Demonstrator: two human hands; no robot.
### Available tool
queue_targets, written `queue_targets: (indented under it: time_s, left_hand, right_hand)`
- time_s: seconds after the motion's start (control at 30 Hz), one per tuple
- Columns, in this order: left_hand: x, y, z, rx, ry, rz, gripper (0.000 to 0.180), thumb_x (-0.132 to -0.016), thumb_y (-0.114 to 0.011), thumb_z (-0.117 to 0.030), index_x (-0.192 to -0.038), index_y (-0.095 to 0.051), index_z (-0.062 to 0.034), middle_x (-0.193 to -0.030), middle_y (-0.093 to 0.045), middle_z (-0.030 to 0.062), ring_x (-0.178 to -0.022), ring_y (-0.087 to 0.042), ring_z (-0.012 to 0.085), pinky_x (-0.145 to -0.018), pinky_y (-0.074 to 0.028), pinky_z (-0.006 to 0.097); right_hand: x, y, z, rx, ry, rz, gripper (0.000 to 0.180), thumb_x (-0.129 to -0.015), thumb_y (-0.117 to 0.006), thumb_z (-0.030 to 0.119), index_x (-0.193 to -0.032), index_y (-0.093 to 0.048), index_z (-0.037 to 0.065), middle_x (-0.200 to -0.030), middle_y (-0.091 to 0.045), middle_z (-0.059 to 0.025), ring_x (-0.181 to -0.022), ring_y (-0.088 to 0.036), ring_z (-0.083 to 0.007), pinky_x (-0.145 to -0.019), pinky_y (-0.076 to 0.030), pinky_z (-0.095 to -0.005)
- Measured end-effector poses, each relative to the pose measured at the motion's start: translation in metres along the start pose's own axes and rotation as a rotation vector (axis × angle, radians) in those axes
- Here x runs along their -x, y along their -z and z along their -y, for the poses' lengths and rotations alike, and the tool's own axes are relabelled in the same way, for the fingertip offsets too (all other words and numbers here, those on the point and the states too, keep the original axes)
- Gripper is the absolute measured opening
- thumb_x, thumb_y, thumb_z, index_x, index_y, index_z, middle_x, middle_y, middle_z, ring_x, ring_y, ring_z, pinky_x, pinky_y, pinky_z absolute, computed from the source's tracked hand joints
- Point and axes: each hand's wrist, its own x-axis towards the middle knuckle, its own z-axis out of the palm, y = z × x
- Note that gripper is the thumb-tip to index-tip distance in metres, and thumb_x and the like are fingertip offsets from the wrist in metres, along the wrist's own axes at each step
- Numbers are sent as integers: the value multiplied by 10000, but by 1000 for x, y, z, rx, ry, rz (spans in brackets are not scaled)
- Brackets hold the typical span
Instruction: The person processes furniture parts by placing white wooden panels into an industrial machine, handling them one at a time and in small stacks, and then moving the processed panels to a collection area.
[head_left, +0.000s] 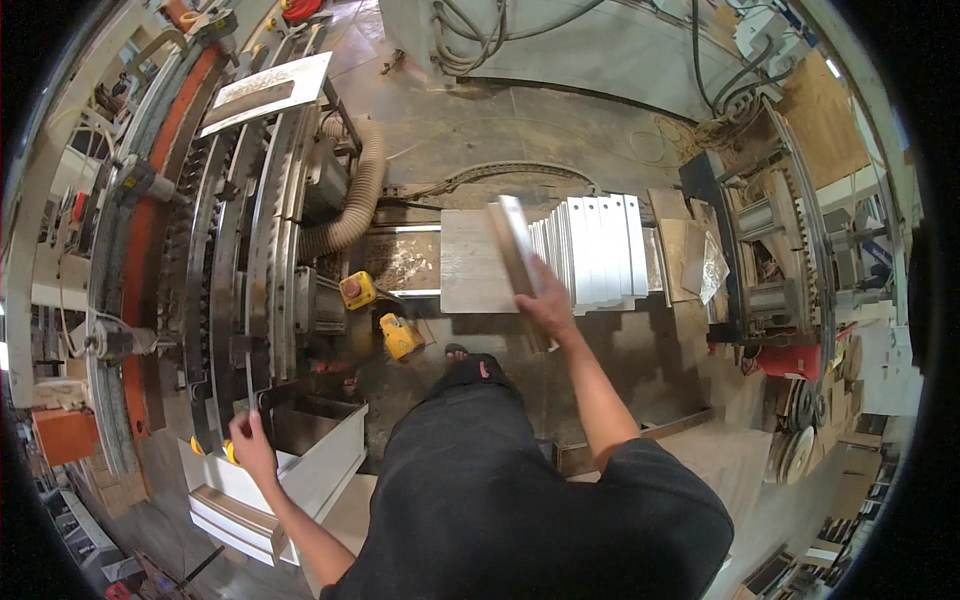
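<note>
Workshop floor of stained concrete [560, 130], seen from above; machinery on both sides, person in dark clothing at lower centre.

Far left: long curved conveyor machine [215, 230] with an orange band along its outer side and metal rails on the inner. A white-edged panel [265, 90] lies on its upper end. A ribbed beige hose [355, 200] bends down beside the rails.

Lower left: left hand [250, 445] raised at the machine's inner edge, fingers partly curled; tips sit at the lower rail end, beside a small yellow object [229, 452]. Whether the fingers close on anything: cannot tell. Below the hand, a white open-topped box [320, 470].

Centre-left floor: two yellow switch housings [358, 290] [400, 335], near each other, just left of the person's foot [470, 365].

Centre: a flat pale panel [475, 265] lies on a low stand. Right hand [545, 300] grips a narrow pale wooden strip [515, 245], held tilted, its upper end leaning up and left over the flat panel's right edge. Fingers wrapped on the strip's lower part.

Right of the hand: a row of white strips [595, 250] standing on edge, packed side by side. Further right, loose board pieces [685, 255], then a second dark machine [780, 250] with a red base part [790, 360].
</note>
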Motion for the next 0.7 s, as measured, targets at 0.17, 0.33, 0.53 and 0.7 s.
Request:
queue_targets:
  time_s: [0.17,0.33,0.53,0.7]
  left_hand:
    - [0,14,35,-17,68,313,325,-885,-681,-244,-760,-575,36,-633,-546,53,-614,-522,132,-601,-422,295]
    - [-13,1,27,151,261,521,235,-845,-671,-191,-764,-642,27,-635,-603,73,-546,-587,154,-536,-478,304]
    - [-22,0,36,100,188,441,238,-844,-631,-175,-721,-634,29,-625,-591,60,-549,-586,159,-538,-451,302]
    - [-33,7,51,144,239,464,204,-820,-623,-147,-749,-649,42,-651,-606,75,-571,-605,173,-562,-464,305]
  right_hand:
    - [-2,77,-73,150,-151,-277,819,-713,-715,207,-1455,-408,44,-1414,-506,-196,-1298,-495,-346,-1085,-397,-371]
    - [-13,144,-116,251,-430,-355,812,-718,-734,136,-1464,-413,118,-1367,-536,-221,-1220,-541,-392,-1035,-440,-411]
    - [-22,196,-204,413,-414,-360,744,-748,-688,85,-1448,-442,140,-1301,-574,-213,-1157,-573,-382,-957,-473,-431]
    - [-46,204,-277,439,-452,-299,689,-759,-621,77,-1428,-467,132,-1299,-572,-214,-1180,-560,-383,-985,-463,-430]
